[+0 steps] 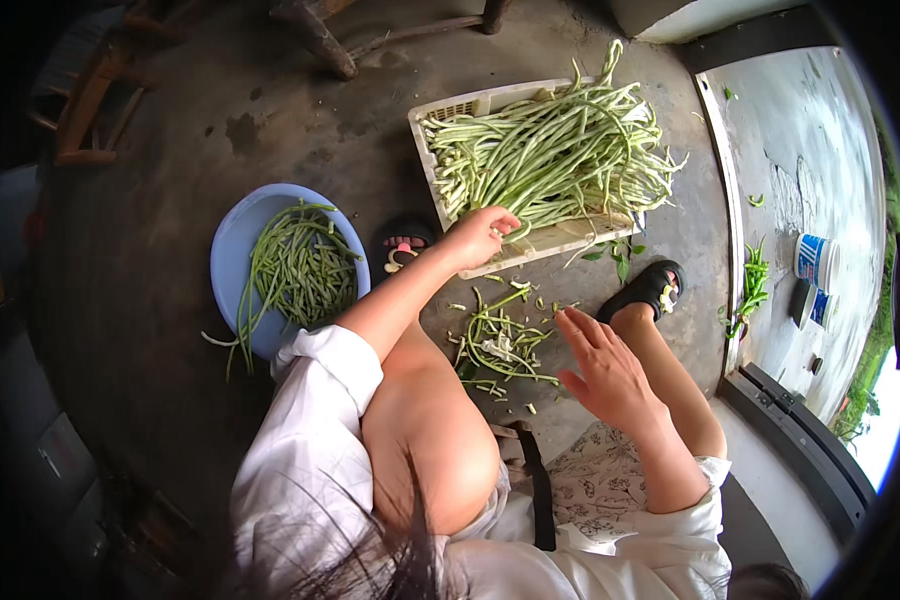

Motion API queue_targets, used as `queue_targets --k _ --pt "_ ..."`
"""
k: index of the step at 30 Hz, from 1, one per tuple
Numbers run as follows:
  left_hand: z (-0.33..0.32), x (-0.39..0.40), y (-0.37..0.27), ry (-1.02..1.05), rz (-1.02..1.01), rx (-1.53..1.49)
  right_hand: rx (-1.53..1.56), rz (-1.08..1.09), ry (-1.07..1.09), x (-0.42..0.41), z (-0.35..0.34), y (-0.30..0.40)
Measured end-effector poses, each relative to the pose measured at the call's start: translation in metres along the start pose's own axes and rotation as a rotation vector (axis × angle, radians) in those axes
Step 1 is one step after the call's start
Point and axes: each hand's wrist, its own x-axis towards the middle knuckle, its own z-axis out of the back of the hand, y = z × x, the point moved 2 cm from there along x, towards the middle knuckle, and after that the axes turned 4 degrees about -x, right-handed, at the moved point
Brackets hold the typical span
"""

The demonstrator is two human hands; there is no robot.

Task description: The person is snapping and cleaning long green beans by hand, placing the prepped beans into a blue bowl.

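Observation:
Long green yard-long beans (547,150) lie heaped in a shallow cream plastic crate (570,229) in front of me. My left hand (480,238) reaches over the crate's near left corner with its fingers curled beside the bean ends; whether it grips one is hidden. Above the floor between my legs, my right hand (604,367) is held flat, fingers stretched and nothing in it. Under and beside it lies a scatter of bean scraps (499,345). To my left, a blue plastic basin (232,240) holds short bean pieces (311,274), with a few long beans over its rim.
My sandalled feet (645,291) stand near the crate, one beside the basin. Wooden stools (90,112) are at the back left. A door sill (724,187) runs along the right, with green peppers (754,277) and a white-and-blue bucket (817,262) beyond it.

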Motion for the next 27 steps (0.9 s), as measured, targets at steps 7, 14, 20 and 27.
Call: queue_targets --k 7,14,20,27 --pt "-0.013 0.044 0.0 -0.374 0.034 0.591 0.041 -0.04 0.073 -0.019 0.004 -0.013" --pt "-0.007 0.073 0.037 -0.428 0.145 0.694 0.094 -0.008 0.087 -0.026 0.007 -0.015" --pt "-0.019 0.069 0.036 -0.347 0.122 0.667 0.068 0.049 0.043 -0.035 0.009 -0.018" --pt "-0.023 0.055 0.008 -0.09 0.119 0.413 0.099 0.024 0.061 -0.037 0.016 -0.009"
